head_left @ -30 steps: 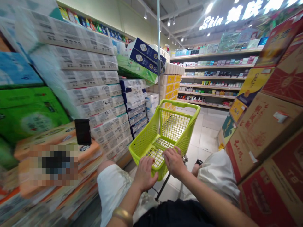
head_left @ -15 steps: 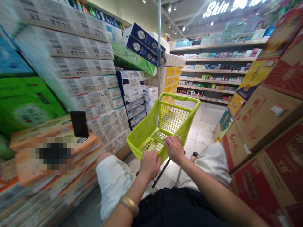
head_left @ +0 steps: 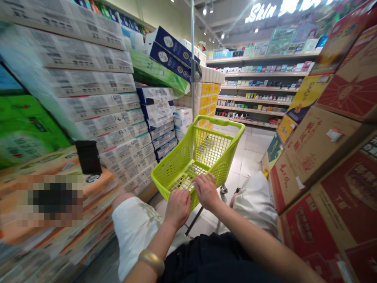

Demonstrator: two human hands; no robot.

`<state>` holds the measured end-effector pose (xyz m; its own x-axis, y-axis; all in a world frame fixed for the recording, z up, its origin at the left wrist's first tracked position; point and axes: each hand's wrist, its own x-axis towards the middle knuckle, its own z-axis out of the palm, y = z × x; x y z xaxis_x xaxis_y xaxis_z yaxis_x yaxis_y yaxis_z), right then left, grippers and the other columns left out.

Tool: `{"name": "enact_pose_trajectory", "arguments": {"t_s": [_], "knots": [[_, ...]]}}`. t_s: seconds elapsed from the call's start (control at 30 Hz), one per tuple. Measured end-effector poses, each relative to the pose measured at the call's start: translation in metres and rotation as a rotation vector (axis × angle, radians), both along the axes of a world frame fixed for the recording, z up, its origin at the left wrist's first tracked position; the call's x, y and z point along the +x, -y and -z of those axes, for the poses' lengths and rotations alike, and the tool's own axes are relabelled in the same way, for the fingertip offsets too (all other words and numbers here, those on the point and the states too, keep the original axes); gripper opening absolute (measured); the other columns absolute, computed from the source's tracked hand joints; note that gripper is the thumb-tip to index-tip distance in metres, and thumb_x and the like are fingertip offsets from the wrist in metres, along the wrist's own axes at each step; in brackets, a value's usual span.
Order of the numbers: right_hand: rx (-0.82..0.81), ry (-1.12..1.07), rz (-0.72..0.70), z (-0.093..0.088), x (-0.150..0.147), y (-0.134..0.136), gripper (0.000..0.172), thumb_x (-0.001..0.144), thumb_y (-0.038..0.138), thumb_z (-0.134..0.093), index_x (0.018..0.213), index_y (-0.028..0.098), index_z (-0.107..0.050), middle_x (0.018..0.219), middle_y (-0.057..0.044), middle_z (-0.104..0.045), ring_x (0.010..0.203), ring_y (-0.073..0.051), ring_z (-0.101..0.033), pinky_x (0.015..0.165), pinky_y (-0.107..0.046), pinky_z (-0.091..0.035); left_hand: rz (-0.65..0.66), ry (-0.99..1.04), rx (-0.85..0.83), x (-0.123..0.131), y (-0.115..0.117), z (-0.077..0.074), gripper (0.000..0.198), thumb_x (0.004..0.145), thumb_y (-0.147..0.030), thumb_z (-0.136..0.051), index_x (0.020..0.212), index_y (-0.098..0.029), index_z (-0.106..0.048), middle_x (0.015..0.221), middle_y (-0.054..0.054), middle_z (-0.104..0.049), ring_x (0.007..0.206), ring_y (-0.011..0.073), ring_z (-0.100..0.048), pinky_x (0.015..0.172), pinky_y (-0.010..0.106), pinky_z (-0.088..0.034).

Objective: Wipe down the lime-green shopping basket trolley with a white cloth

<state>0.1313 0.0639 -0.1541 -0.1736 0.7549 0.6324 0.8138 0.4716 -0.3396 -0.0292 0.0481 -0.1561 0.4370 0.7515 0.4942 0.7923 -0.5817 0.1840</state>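
Note:
A lime-green plastic shopping cart [head_left: 173,167] stands right in front of me, its basket of perforated walls holding nothing that I can see. On its near rim rests my left hand [head_left: 178,206], fingers curled over the edge and a gold bangle [head_left: 151,262] on that wrist. Just to the right, my right hand [head_left: 205,190] also grips the near rim, its fingers bent over into the basket. The palms and the undersides of both hands are hidden.
Stacked white packs [head_left: 97,82] rise on the left, beside orange packs [head_left: 106,179] carrying a black object [head_left: 88,157]. Cardboard cartons [head_left: 312,145] line the right side. Ahead, a tiled aisle [head_left: 241,157] leads to stocked shelves [head_left: 256,88]. A metal pole [head_left: 193,39] stands behind the cart.
The whole view has shifted slightly, so the cart, hands and stacks appear a little farther left. Both hands keep their hold on the cart's rim.

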Motion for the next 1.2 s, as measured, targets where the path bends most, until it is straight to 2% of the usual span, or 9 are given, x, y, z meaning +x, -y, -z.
{"name": "enact_pose_trajectory", "arguments": {"t_s": [0.17, 0.27, 0.37, 0.5, 0.6, 0.73, 0.83, 1.03, 1.2], "knots": [[-0.004, 0.109, -0.083, -0.004, 0.004, -0.002, 0.018, 0.096, 0.023, -0.043, 0.099, 0.025, -0.062, 0.099, -0.001, -0.067, 0.101, -0.017, -0.056, 0.108, -0.04, -0.015, -0.01, -0.001, 0.02, -0.003, -0.001, 0.001, 0.029, 0.096, -0.025, -0.033, 0.074, -0.02, -0.052, 0.072, 0.005, -0.06, 0.072, 0.0202, -0.053, 0.071, 0.035, -0.036], [-0.02, 0.051, 0.054, -0.011, 0.019, -0.015, 0.02, 0.097, 0.021, -0.042, 0.095, 0.024, -0.062, 0.095, -0.002, -0.068, 0.098, -0.018, -0.057, 0.108, -0.041, -0.015, -0.024, -0.004, 0.011, -0.003, 0.001, 0.0, 0.031, 0.096, -0.027, -0.033, 0.074, -0.02, -0.053, 0.073, 0.005, -0.06, 0.072, 0.02, -0.052, 0.072, 0.035, -0.036], [-0.02, -0.012, 0.144, -0.009, 0.013, -0.015, 0.021, 0.096, 0.02, -0.042, 0.092, 0.023, -0.062, 0.094, -0.003, -0.067, 0.098, -0.019, -0.057, 0.108, -0.04, -0.017, -0.042, 0.0, 0.019, -0.002, 0.001, 0.0, 0.03, 0.096, -0.026, -0.034, 0.073, -0.02, -0.053, 0.072, 0.005, -0.06, 0.072, 0.0201, -0.052, 0.072, 0.035, -0.036], [-0.004, 0.035, 0.0, 0.0, -0.01, 0.003, 0.018, 0.095, 0.021, -0.044, 0.094, 0.024, -0.062, 0.095, -0.002, -0.067, 0.101, -0.017, -0.056, 0.109, -0.038, -0.016, -0.04, -0.015, 0.031, -0.003, 0.0, 0.001, 0.028, 0.095, -0.024, -0.036, 0.073, -0.02, -0.052, 0.071, 0.005, -0.06, 0.071, 0.0204, -0.052, 0.07, 0.034, -0.035], [0.006, 0.091, -0.084, -0.002, -0.005, 0.003, 0.019, 0.096, 0.022, -0.043, 0.096, 0.025, -0.062, 0.095, -0.001, -0.068, 0.101, -0.016, -0.056, 0.111, -0.038, -0.014, -0.024, -0.024, 0.024, -0.006, 0.0, 0.0, 0.027, 0.095, -0.024, -0.037, 0.073, -0.02, -0.052, 0.072, 0.005, -0.06, 0.071, 0.0202, -0.052, 0.069, 0.034, -0.035], [0.007, 0.029, 0.084, -0.011, 0.018, -0.015, 0.021, 0.097, 0.021, -0.042, 0.093, 0.025, -0.063, 0.095, -0.002, -0.068, 0.098, -0.018, -0.058, 0.11, -0.04, -0.015, -0.03, -0.01, 0.032, -0.008, 0.002, -0.001, 0.03, 0.096, -0.027, -0.036, 0.071, -0.021, -0.052, 0.071, 0.005, -0.06, 0.07, 0.0198, -0.052, 0.07, 0.034, -0.036], [0.01, -0.001, 0.14, -0.009, 0.01, -0.014, 0.02, 0.096, 0.021, -0.044, 0.09, 0.025, -0.063, 0.093, -0.002, -0.068, 0.097, -0.019, -0.058, 0.109, -0.041, -0.016, -0.044, 0.002, 0.054, -0.006, 0.001, 0.001, 0.029, 0.095, -0.026, -0.037, 0.071, -0.021, -0.052, 0.071, 0.005, -0.06, 0.07, 0.0201, -0.051, 0.07, 0.034, -0.035], [0.018, 0.105, -0.076, -0.001, -0.011, 0.002, 0.018, 0.095, 0.023, -0.045, 0.093, 0.026, -0.062, 0.092, -0.001, -0.067, 0.099, -0.017, -0.058, 0.111, -0.039, -0.015, -0.039, 0.01, 0.064, -0.007, -0.001, 0.003, 0.026, 0.093, -0.023, -0.039, 0.071, -0.021, -0.052, 0.07, 0.005, -0.06, 0.069, 0.0202, -0.051, 0.068, 0.034, -0.035], [0.01, 0.034, 0.107, -0.01, 0.021, -0.021, 0.021, 0.097, 0.022, -0.042, 0.092, 0.025, -0.063, 0.092, -0.002, -0.068, 0.097, -0.018, -0.058, 0.11, -0.042, -0.014, -0.044, 0.002, 0.057, -0.007, 0.0, 0.003, 0.028, 0.095, -0.026, -0.038, 0.071, -0.021, -0.052, 0.07, 0.004, -0.06, 0.07, 0.0201, -0.051, 0.071, 0.035, -0.037]]}}
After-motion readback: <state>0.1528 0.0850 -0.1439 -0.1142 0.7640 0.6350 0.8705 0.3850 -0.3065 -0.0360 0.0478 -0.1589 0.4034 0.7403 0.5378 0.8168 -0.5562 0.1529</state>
